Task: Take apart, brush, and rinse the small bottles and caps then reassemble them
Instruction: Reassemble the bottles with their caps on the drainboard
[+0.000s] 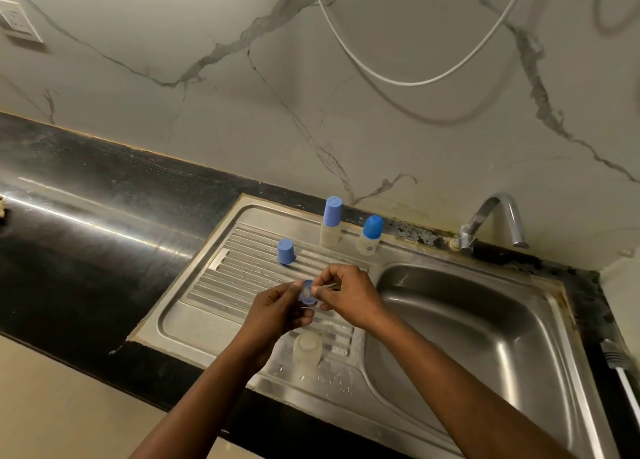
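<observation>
I see my left hand (277, 308) curled round a blue cap (307, 293) over the drainboard (221, 285), my right hand (348, 296) pinching its edge, an uncapped bottle (307, 349) standing at six o'clock from it.

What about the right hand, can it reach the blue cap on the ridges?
Probably yes: nothing stands between the right hand and the blue cap, though its fingers pinch a thin thing at the blue piece in the left hand.
</observation>
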### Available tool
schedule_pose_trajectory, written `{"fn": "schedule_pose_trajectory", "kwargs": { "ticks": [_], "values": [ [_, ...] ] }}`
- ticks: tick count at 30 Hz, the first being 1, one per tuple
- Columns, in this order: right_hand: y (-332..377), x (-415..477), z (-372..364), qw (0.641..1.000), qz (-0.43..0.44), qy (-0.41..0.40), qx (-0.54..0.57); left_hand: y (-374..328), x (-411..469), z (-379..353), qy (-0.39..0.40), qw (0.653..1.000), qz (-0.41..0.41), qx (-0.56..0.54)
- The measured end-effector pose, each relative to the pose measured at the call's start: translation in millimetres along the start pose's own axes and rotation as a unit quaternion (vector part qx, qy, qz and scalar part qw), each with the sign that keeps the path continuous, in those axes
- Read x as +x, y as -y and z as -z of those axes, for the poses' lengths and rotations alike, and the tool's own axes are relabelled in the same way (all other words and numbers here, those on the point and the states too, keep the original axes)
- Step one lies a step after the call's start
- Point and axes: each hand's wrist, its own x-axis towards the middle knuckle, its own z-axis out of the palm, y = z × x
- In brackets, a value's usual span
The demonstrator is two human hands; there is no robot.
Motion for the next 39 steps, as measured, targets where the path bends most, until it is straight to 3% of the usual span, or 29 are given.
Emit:
{"fn": "schedule_pose_trajectory", "kwargs": {
  "ticks": [8,15,22,26,31,36,39],
  "values": [
    [5,-3,3,1.000,-0.011,-0.023,0.014,0,1,-10,-0.037,0.984,-0.095,0.143],
    [10,-5,-2,0.999,-0.005,0.007,0.041,0,-1,-14,-0.093,0.917,-0.177,0.345],
    [15,-9,-6,0.994,0.031,-0.055,-0.085,-5,-4,-22,-0.118,0.883,-0.197,0.408],
    [15,-8,-5,0.996,0.021,-0.050,-0.074,-7,-3,-21,-0.127,0.882,-0.213,0.400],
    [16,-6,5,0.999,-0.031,0.038,0.023,-10,-1,-14,-0.085,0.894,-0.193,0.395],
    [17,-2,9,0.998,-0.066,0.008,0.016,-15,-2,-15,-0.012,0.907,-0.168,0.385],
    [15,-4,6,0.998,-0.058,-0.004,-0.024,-15,0,-16,-0.016,0.908,-0.165,0.384]
  ]
}}
